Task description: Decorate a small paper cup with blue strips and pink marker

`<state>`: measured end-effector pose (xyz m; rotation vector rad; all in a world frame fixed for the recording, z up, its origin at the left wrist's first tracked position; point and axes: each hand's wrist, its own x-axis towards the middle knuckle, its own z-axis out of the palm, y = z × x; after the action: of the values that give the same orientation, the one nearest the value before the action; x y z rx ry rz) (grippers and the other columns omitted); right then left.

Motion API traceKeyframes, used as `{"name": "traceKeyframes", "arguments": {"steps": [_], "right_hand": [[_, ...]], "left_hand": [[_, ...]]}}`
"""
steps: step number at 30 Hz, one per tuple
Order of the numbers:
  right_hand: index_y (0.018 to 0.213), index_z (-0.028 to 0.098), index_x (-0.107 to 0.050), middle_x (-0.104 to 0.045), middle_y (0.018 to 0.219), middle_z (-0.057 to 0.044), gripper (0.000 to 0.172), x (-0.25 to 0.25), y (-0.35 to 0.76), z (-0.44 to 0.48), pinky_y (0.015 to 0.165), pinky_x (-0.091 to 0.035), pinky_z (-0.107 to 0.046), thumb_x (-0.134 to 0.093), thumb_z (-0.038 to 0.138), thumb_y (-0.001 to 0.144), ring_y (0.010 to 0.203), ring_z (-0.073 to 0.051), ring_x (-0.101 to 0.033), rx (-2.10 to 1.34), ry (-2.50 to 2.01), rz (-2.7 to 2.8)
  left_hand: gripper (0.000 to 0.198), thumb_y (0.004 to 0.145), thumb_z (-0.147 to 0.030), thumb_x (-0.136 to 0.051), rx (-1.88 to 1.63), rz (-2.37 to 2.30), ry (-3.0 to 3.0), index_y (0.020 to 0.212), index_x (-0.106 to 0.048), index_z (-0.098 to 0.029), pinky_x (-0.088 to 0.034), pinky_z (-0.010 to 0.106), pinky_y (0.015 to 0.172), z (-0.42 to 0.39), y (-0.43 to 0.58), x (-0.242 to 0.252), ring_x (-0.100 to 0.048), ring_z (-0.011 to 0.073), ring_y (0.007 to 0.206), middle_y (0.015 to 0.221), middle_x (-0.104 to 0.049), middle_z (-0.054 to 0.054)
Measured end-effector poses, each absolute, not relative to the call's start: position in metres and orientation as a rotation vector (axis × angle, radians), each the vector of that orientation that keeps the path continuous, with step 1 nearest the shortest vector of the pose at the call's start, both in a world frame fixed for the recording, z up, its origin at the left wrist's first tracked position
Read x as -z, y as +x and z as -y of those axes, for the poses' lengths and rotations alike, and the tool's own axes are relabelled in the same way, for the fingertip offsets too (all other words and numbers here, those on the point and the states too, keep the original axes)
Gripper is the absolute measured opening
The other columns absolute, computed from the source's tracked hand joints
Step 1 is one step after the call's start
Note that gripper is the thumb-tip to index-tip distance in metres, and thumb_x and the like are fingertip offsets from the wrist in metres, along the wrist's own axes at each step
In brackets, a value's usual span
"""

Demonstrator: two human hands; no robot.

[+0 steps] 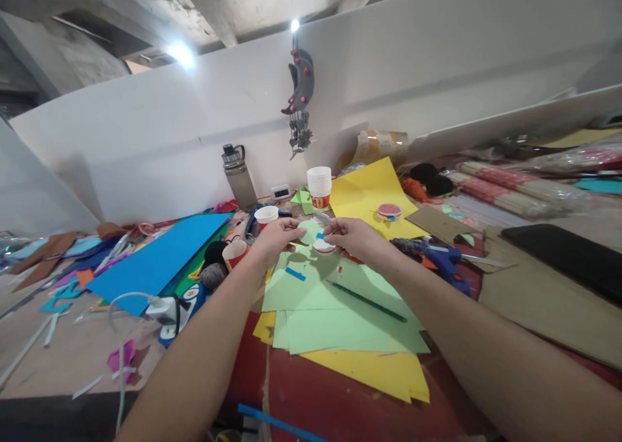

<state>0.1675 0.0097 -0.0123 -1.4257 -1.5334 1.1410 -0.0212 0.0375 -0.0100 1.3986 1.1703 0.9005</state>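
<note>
My left hand (279,236) and my right hand (352,236) meet over a stack of light green paper sheets (340,312). Both pinch a small paper cup (323,246) with a red wall and white rim, which carries a short blue strip on top. A round green paper piece (309,229) sits just behind the fingers. A loose blue strip (295,274) and a dark green pencil (369,302) lie on the green sheets. Yellow sheets (389,374) stick out underneath.
A stack of white cups (319,186) and single cups (265,215) (234,253) stand nearby. A blue glue gun (437,255) lies right of my right hand. There is a blue sheet (160,260) to the left, a water bottle (239,177) at the wall, and cardboard (534,299) on the right.
</note>
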Motion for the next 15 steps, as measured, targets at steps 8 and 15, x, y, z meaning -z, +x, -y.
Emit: {"name": "traceKeyframes", "arguments": {"steps": [8,15], "right_hand": [[0.081,0.016,-0.069,-0.046,0.041,0.007,0.011,0.0093,0.1652,-0.0079,0.036,-0.027,-0.018,-0.062,0.019,0.073,0.034,-0.005,-0.036,-1.193,-1.494,1.456],[0.071,0.015,-0.064,-0.046,0.04,0.007,0.004,0.0134,0.1645,-0.0105,0.035,-0.027,-0.017,-0.065,0.018,0.07,0.034,-0.004,-0.036,-1.28,-1.41,1.397]], "left_hand": [[0.034,0.062,-0.035,-0.076,-0.879,-1.147,1.405,0.085,-0.062,-0.014,-0.038,0.017,0.046,-0.0344,-0.0198,0.0051,-0.061,0.0107,0.059,0.071,-0.064,0.004],[0.044,0.055,-0.031,-0.081,-0.998,-1.064,1.331,0.088,-0.058,-0.016,-0.041,0.018,0.046,-0.0344,-0.017,0.0083,-0.057,0.009,0.056,0.069,-0.06,0.0]]}}
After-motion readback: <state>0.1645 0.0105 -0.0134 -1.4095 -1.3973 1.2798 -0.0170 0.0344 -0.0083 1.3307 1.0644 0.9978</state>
